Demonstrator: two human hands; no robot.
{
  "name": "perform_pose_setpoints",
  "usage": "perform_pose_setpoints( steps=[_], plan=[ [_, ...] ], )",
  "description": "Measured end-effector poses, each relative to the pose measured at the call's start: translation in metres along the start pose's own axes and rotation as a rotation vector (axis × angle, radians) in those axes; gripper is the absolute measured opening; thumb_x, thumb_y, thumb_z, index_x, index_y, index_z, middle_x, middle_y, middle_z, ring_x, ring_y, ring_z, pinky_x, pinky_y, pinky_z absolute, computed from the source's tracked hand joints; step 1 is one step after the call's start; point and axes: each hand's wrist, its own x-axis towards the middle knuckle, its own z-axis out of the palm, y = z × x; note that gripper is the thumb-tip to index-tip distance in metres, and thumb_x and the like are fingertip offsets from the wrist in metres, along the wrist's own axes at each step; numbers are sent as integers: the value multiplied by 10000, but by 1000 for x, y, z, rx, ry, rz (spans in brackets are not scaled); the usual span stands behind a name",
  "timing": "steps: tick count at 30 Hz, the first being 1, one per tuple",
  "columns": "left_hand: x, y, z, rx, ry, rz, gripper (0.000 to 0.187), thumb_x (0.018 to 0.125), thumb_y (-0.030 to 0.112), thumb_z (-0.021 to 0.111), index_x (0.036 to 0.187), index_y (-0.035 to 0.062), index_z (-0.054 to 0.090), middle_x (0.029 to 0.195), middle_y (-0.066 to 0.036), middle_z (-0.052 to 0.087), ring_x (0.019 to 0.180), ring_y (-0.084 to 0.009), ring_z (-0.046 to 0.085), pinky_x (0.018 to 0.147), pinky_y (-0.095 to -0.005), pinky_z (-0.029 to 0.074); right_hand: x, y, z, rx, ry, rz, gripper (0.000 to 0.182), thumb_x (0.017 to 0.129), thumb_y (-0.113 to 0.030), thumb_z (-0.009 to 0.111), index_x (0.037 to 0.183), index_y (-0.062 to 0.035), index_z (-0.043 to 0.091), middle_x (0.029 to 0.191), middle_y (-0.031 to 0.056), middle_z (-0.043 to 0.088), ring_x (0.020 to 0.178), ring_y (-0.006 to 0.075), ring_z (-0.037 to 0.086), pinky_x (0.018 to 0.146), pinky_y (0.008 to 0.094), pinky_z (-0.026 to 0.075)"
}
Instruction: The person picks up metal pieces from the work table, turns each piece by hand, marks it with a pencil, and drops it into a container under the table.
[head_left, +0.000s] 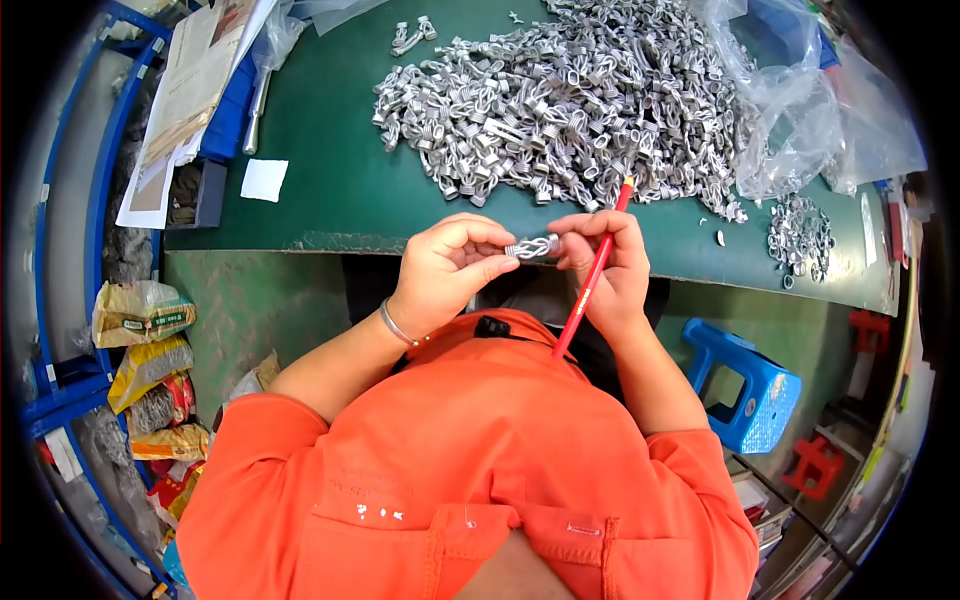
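at the far left, blue shelving [112, 135] stands beside printed bags [145, 312], stacked below the level of the table. right of the shelving, loose papers [205, 85] lean over a blue bin [232, 112], and a small white paper square [264, 180] lies flat on the green table [320, 160]. next comes the left hand [450, 268], a metal bangle [398, 325] at its wrist, with thumb and forefinger pinching the left end of a small looped metal piece [532, 247]. this piece is held level between the two hands, just off the table's near edge and above the orange shirt [480, 430]. the right hand [612, 262] has its thumb and fingertips closed in at the piece's right end, while a red pencil [592, 275] slants through its fingers, yellowish end up by the heap and lower end over the shirt. beyond the hands, a wide heap of similar pieces [560, 110] spreads over the table. to its right are clear plastic bags [795, 120] and, nearer the edge, a smaller cluster of dark rings [798, 238]. below the table on the right, a blue stool [750, 390] stands on the floor, with a red stool [815, 465] farther right.
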Motion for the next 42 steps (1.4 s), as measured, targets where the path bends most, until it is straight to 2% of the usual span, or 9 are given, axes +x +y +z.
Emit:
perform_pose_setpoints(
  steps=[3,4,8,12,19,23,29,32,42],
  plan=[
    [-3,2,1,216,0,171,214,758,-131,649,957,-67,602,1005,-129,567,926,-185,602,817,-290,530,0,3,-1,200,-112,75,169,855,80,564,915,-15,438,965,150,607,795,123,588,697,234,500],
    [-3,2,0,214,5,166,214,758,-131,649,957,-67,602,1005,-129,567,926,-185,602,817,-290,530,0,8,-2,230,-147,30,248,814,121,584,923,-32,420,1001,175,580,880,210,615,759,288,526],
    [-1,5,-3,360,-52,374,243,722,-130,679,942,-53,611,997,-145,588,918,-200,610,794,-290,528,-5,10,1,114,-124,-76,310,782,159,597,930,-38,409,1004,172,569,927,243,621,777,309,533],
    [0,8,-3,438,-55,420,239,709,-122,694,922,-40,624,969,-149,616,879,-205,624,761,-296,530,-8,5,4,81,-76,-169,320,760,156,631,912,-31,420,1019,179,573,818,151,600,714,264,529],
    [-5,5,-4,523,-131,359,230,717,-72,706,924,-11,627,994,-117,605,848,-173,617,723,-267,513,-12,-4,0,-157,-108,-388,351,686,92,746,849,-29,460,902,161,622,765,192,620,650,286,526],
    [-11,5,-6,574,-144,149,303,705,-47,713,983,34,623,1066,-67,531,849,-135,556,713,-239,478,-12,-6,-8,-386,-204,-268,301,672,61,746,800,-42,494,857,132,629,755,242,614,645,313,501],
    [-8,6,-1,565,-123,124,278,725,-38,695,982,36,622,1041,-62,543,811,-119,530,689,-230,460,47,-6,-22,-1011,84,-669,243,692,92,660,808,-47,497,864,113,645,758,298,583,693,360,465],
    [-9,5,1,553,-138,122,271,730,-51,683,980,32,621,1032,-61,546,801,-112,529,674,-226,463,62,1,-29,-1035,-5,-700,227,631,89,571,800,-52,515,836,92,623,735,303,557,658,380,456],
    [-5,2,0,502,-145,63,246,739,-81,660,967,2,618,1003,-70,546,751,-94,554,628,-209,477,49,0,-34,-1015,-46,-628,236,653,79,625,820,-45,513,834,95,600,730,303,555,638,364,459]
  ],
)
